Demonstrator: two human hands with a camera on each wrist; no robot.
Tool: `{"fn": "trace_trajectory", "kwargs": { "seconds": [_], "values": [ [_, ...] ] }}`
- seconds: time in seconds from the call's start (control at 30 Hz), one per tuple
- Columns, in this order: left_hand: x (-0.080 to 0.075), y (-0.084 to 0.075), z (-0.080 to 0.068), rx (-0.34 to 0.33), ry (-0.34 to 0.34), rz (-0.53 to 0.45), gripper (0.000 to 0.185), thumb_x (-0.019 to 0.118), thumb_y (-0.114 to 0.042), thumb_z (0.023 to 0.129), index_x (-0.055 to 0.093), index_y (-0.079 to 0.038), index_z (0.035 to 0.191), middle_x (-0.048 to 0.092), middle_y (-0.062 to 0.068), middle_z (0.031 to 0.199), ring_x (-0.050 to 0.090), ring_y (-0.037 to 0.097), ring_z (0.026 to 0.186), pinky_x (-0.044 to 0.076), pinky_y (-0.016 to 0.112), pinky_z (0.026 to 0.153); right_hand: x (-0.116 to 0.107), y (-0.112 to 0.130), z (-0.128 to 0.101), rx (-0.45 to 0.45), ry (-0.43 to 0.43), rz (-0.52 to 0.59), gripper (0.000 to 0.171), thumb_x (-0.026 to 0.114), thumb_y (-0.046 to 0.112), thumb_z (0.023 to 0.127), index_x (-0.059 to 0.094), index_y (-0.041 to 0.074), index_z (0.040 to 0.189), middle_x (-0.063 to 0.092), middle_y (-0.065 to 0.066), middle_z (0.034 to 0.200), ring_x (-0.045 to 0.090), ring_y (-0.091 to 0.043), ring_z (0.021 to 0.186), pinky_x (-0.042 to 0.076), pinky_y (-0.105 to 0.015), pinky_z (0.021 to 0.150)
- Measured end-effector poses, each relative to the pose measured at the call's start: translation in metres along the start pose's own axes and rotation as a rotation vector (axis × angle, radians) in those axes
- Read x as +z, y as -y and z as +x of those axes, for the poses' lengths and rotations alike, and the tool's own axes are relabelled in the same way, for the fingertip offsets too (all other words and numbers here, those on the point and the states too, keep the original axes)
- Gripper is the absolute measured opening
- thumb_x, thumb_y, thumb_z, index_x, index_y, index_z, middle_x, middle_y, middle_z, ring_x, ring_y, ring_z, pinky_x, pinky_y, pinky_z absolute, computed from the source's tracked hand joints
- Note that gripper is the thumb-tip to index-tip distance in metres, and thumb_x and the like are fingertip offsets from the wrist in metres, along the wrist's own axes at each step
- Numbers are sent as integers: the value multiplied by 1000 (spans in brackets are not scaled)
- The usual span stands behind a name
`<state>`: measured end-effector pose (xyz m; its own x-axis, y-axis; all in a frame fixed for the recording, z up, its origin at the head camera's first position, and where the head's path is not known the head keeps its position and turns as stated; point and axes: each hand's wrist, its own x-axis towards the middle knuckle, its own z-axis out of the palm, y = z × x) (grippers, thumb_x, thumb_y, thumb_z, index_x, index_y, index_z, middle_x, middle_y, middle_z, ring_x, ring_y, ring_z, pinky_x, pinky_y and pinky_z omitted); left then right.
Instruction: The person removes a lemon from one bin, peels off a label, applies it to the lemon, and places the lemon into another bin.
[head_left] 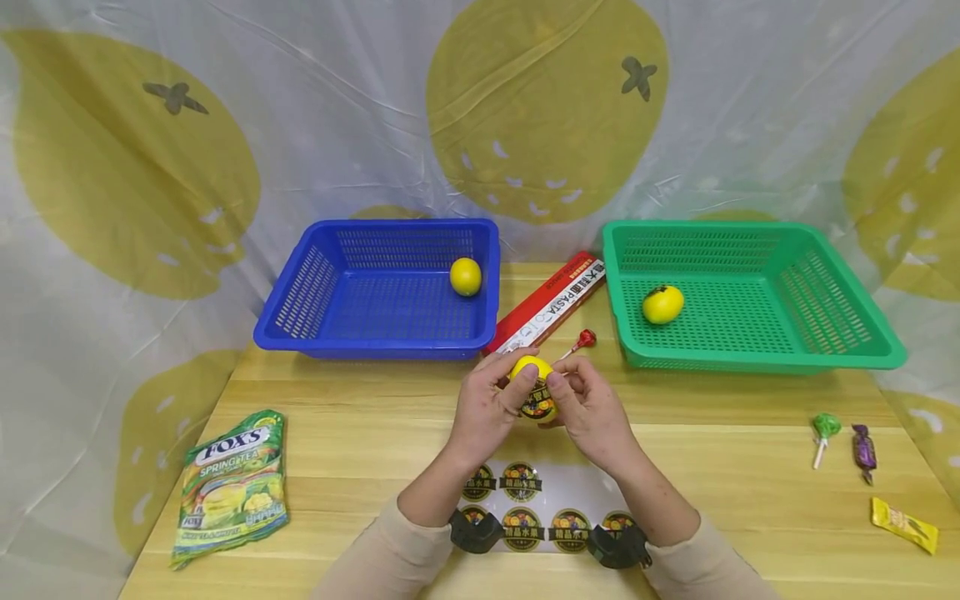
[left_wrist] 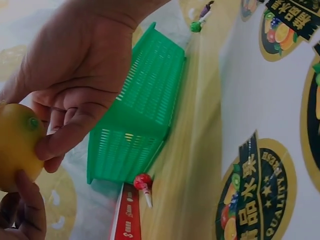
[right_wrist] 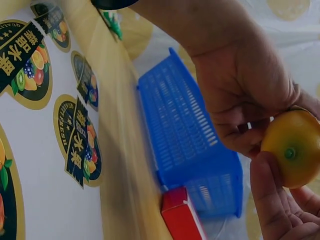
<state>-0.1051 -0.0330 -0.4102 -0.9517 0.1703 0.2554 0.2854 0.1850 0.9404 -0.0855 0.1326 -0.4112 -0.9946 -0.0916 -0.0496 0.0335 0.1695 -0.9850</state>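
Note:
Both hands hold one yellow fruit (head_left: 529,369) just above the wooden table (head_left: 360,433), in front of the baskets. A round black-and-gold sticker (head_left: 537,402) sits on the side of the fruit facing me. My left hand (head_left: 504,385) grips it from the left and my right hand (head_left: 567,390) pinches it from the right. In the left wrist view the fruit (left_wrist: 15,145) shows a green stem spot. The right wrist view shows the fruit (right_wrist: 292,150) between both hands. A white sheet of the same stickers (head_left: 540,504) lies between my forearms.
A blue basket (head_left: 300,292) holds a yellow fruit (head_left: 465,276); a green basket (head_left: 825,300) holds another (head_left: 663,304). Between them lie a red pasta box (head_left: 547,304) and a red lollipop (head_left: 583,340). A candy bag (head_left: 232,487) lies left; a green lollipop (head_left: 823,429) and wrapped sweets (head_left: 864,450) right.

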Motion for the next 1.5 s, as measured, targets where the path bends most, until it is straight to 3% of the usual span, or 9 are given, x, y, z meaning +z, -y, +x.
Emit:
{"fn": "trace_trajectory", "kwargs": {
  "seconds": [0.13, 0.23, 0.37, 0.57, 0.77, 0.93, 1.1, 1.33, 1.5],
  "values": [
    [2, 2, 1, 9, -55, 12, 26, 59, -27, 104, 79, -12, 111, 73, 9, 112, 63, 14, 103, 54, 26, 85, -1, 2, 0, 17, 21, 8, 32, 52, 31, 108, 53, 1, 116, 68, -22, 96, 72, -18, 74, 64, -43, 67],
    [-1, 3, 2, -51, -41, -29, 37, 51, -34, 108, 79, -11, 108, 75, 10, 104, 67, 14, 87, 60, 33, 76, -4, 3, 0, 28, 36, 22, 33, 51, 31, 108, 53, -1, 116, 68, -23, 96, 72, -18, 72, 64, -47, 66],
    [-10, -1, 5, -105, 115, -112, 36, 48, -34, 109, 72, -13, 127, 70, 13, 105, 64, 20, 68, 61, 45, 61, -14, 4, 2, 17, 19, 54, 33, 50, 29, 109, 55, -4, 112, 69, -20, 92, 71, -19, 66, 63, -47, 61],
    [-19, -7, 8, -132, 368, -267, 45, 64, -14, 101, 54, -11, 145, 60, 21, 130, 70, 34, 79, 64, 41, 74, -27, 7, 3, 7, -16, 8, 43, 45, 34, 110, 60, -6, 116, 69, -19, 98, 70, -16, 67, 62, -37, 58],
    [-8, -10, 4, -241, 256, -470, 43, 64, -4, 97, 45, -2, 136, 48, 20, 133, 73, 19, 74, 64, 40, 78, -21, 8, 1, -12, -82, 12, 57, 29, 43, 112, 59, -1, 133, 65, -27, 111, 71, -14, 70, 62, -31, 63],
    [2, -12, 0, -303, 217, -550, 44, 65, -6, 97, 40, -2, 133, 46, 17, 132, 74, 14, 73, 64, 35, 78, -10, 4, -2, -64, -162, -199, 41, 52, 38, 106, 56, 11, 136, 66, -23, 97, 62, -17, 64, 57, -27, 58],
    [3, -12, 0, -318, 238, -505, 42, 64, -9, 98, 41, -4, 133, 48, 18, 130, 75, 18, 76, 64, 36, 76, -7, -1, -1, -174, -286, -345, 43, 64, 40, 100, 61, 9, 129, 72, -17, 96, 63, -20, 71, 54, -23, 58],
    [-4, -12, 0, -103, 290, -268, 48, 58, -7, 102, 48, -16, 148, 45, 13, 147, 70, 17, 89, 64, 37, 77, -9, -6, 0, -405, -297, -506, 49, 42, 46, 109, 62, 4, 125, 73, -17, 88, 65, -17, 68, 57, -29, 59],
    [-2, -13, -2, -6, 284, -178, 41, 61, -6, 99, 60, -15, 139, 51, 9, 142, 65, 18, 101, 63, 31, 80, -10, -5, -2, -354, -207, -432, 40, 32, 30, 113, 62, 8, 127, 64, -8, 73, 55, -10, 58, 49, -26, 50]
  ]
}}
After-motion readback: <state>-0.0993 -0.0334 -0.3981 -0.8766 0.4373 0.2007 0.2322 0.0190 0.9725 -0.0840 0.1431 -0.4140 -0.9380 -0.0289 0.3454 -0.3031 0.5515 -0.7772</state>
